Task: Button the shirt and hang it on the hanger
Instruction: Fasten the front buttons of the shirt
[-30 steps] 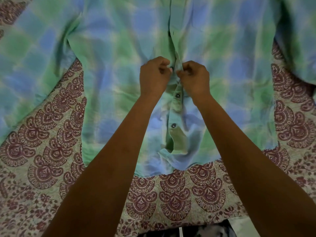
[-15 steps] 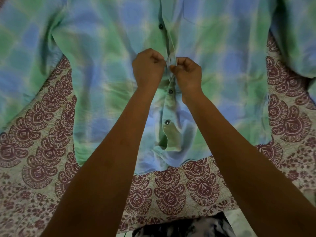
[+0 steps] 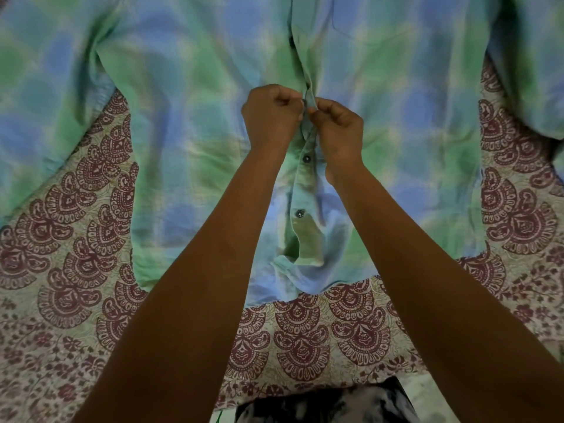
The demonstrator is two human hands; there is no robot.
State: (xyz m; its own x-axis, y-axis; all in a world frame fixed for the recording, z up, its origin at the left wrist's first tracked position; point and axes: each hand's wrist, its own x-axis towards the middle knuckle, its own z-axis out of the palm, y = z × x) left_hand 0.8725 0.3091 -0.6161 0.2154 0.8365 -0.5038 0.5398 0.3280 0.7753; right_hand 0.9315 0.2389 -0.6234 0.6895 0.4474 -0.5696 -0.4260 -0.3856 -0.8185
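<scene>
A blue and green checked shirt (image 3: 189, 123) lies spread flat, front up, hem toward me. My left hand (image 3: 270, 117) and my right hand (image 3: 337, 129) meet at the front placket, each pinching the fabric edge between thumb and fingers. Two dark buttons sit fastened below my hands, one button (image 3: 306, 159) just under them and another button (image 3: 299, 214) lower down. A further dark button (image 3: 291, 41) shows higher up the placket. The button between my fingers is hidden. No hanger is in view.
The shirt rests on a cream bedsheet (image 3: 305, 337) printed with maroon paisley shapes. Dark patterned cloth (image 3: 323, 404) shows at the bottom edge, close to me. The shirt's sleeves spread off to both sides.
The view has drifted, so the shirt and hands sit slightly lower and left than before. My hands stay pinched on the same spot of the placket, fingers shifting a little.
</scene>
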